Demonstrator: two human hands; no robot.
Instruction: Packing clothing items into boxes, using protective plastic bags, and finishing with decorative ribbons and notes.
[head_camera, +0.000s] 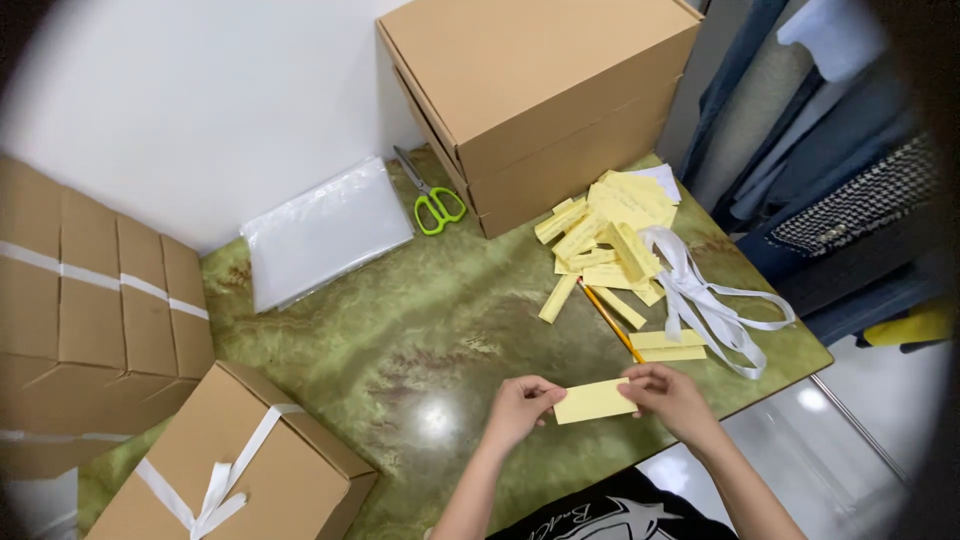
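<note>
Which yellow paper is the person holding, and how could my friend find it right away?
Start at the green marbled table and look along its near edge. There, the left hand and the right hand pinch the two ends of one yellow paper slip. The other yellow slips lie in a heap farther back by the big cardboard box; only this one is held flat between fingers.

A yellow paper label (594, 401) is held flat over the worktop's (400, 330) near edge. More yellow labels (605, 240) lie heaped beside a large plain cardboard box (540, 95). A white-ribboned box (235, 465) sits near left, taped cartons (90, 310) behind it, and what seems a clear plastic bag (325, 232) lies by the wall.
</note>
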